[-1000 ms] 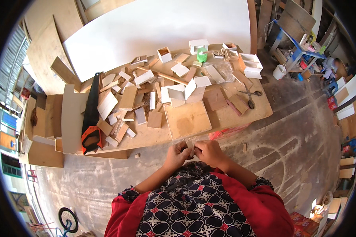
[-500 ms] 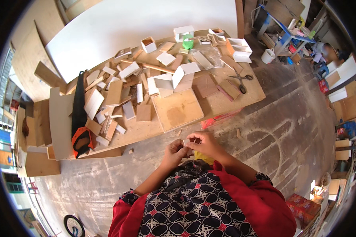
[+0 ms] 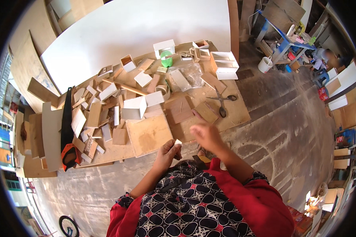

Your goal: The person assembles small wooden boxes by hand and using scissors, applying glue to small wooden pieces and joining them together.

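Between the thumb and fingers of my left hand (image 3: 166, 156), which is closed, is a small white scrap (image 3: 178, 142); its material is too small to tell. My right hand (image 3: 207, 137) is apart from it, over the bench's front edge, and motion smears its fingers. Closest to my left hand on the bench lies a square light wooden board (image 3: 149, 134) with a brown stain. White panels (image 3: 134, 109) stand joined at an angle behind that board. Beyond my right hand are a thin wood piece (image 3: 206, 113) and dark-handled scissors (image 3: 222, 103) with spread blades.
Loose wood offcuts (image 3: 94, 114) crowd the bench's left half, beside a handsaw (image 3: 70, 152) with an orange handle. At the back stand a green container (image 3: 167, 60) and a white compartmented box (image 3: 224, 66). A person (image 3: 327, 57) is at the far right, near a white bucket (image 3: 265, 64).
My hands were together at the small white scrap; my right hand has come away from it, forward and right. My left hand keeps the scrap. The bench now appears closer to me.
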### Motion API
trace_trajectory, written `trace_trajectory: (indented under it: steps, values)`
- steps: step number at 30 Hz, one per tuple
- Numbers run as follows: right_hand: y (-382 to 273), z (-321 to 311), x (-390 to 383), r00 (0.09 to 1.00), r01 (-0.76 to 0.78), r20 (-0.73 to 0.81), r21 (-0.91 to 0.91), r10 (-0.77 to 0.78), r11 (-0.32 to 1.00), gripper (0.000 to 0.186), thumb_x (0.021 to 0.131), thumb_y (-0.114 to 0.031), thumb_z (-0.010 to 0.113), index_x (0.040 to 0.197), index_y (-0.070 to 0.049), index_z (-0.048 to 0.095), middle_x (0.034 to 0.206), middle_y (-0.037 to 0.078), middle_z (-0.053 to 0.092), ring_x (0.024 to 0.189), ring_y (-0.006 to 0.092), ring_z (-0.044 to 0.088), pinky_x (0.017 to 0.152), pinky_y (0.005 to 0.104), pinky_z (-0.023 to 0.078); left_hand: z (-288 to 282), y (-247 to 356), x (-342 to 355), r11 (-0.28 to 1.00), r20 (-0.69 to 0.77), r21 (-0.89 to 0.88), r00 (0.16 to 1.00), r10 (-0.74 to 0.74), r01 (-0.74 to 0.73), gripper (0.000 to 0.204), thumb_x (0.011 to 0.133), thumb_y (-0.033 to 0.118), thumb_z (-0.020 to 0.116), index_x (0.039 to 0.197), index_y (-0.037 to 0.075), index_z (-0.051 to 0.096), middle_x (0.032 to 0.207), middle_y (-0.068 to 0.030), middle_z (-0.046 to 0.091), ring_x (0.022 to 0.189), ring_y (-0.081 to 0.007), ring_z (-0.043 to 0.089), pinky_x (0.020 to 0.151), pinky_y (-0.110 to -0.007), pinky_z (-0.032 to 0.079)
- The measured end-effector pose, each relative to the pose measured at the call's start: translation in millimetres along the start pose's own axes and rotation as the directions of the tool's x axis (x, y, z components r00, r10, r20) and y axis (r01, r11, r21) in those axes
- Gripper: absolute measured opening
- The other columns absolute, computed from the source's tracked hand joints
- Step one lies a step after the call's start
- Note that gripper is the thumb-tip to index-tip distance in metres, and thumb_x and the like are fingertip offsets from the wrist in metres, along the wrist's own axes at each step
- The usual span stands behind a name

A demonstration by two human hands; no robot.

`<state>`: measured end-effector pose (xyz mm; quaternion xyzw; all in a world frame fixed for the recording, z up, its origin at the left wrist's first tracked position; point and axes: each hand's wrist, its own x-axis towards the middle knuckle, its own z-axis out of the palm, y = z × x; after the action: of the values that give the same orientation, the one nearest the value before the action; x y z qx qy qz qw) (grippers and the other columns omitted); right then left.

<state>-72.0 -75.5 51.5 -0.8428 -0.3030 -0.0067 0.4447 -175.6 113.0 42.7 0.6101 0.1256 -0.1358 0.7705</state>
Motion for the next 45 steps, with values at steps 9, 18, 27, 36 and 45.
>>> trace_trajectory:
  steps: [9, 18, 27, 36, 45]
  values:
    - [135, -98, 27, 0.983, -0.127, 0.051, -0.511, 0.177, 0.85, 0.071, 0.066, -0.026, 0.079, 0.126, 0.0, 0.051, 0.125, 0.017, 0.046, 0.116, 0.0358, 0.047, 0.096, 0.0427, 0.041, 54, 3, 80, 0.968, -0.165, -0.249, 0.984, -0.063, 0.021, 0.02, 0.095, 0.025, 0.051, 0.095, 0.005, 0.054, 0.069, -0.0014, 0.052, 0.063, -0.0127, 0.054, 0.061, -0.026, 0.045]
    - [131, -106, 50, 0.97, -0.148, 0.085, -0.528, 0.226, 0.836, 0.073, 0.061, -0.023, 0.082, 0.125, -0.004, 0.052, 0.117, 0.016, 0.05, 0.111, 0.0338, 0.051, 0.09, 0.0416, 0.045, 65, 9, 92, 0.971, -0.289, -0.238, 0.955, -0.061, -0.009, 0.017, 0.091, 0.02, 0.05, 0.099, 0.006, 0.056, 0.076, -0.0025, 0.059, 0.071, -0.0134, 0.059, 0.065, -0.025, 0.046]
    - [119, -120, 47, 0.89, -0.208, 0.212, -0.6, 0.405, 0.773, 0.05, 0.066, -0.023, 0.078, 0.106, -0.003, 0.057, 0.1, 0.019, 0.062, 0.094, 0.0364, 0.061, 0.079, 0.0442, 0.05, 57, 11, 87, 0.974, -0.325, -0.227, 0.944, -0.057, -0.019, 0.017, 0.094, 0.022, 0.05, 0.098, 0.007, 0.057, 0.075, -0.0018, 0.059, 0.07, -0.0123, 0.058, 0.066, -0.025, 0.046]
    - [145, -126, 32, 0.88, -0.238, 0.254, -0.495, 0.402, 0.836, 0.035, 0.066, -0.018, 0.073, 0.095, -0.004, 0.058, 0.083, 0.017, 0.065, 0.078, 0.034, 0.064, 0.069, 0.0421, 0.05, 63, 12, 82, 0.961, -0.313, -0.277, 0.948, -0.061, -0.03, 0.018, 0.095, 0.024, 0.054, 0.1, 0.007, 0.059, 0.084, -0.0036, 0.063, 0.075, -0.0131, 0.062, 0.068, -0.026, 0.048]
    - [105, -127, 23, 0.78, -0.447, 0.595, 0.317, 0.192, 0.836, 0.041, 0.072, -0.016, 0.079, 0.104, -0.006, 0.056, 0.074, -0.001, 0.057, 0.063, 0.0088, 0.052, 0.056, 0.0248, 0.042, 70, 11, 92, 0.968, -0.263, -0.248, 0.965, -0.028, -0.039, 0.022, 0.097, 0.023, 0.054, 0.099, 0.003, 0.061, 0.083, -0.0028, 0.062, 0.07, -0.0101, 0.06, 0.065, -0.024, 0.05]
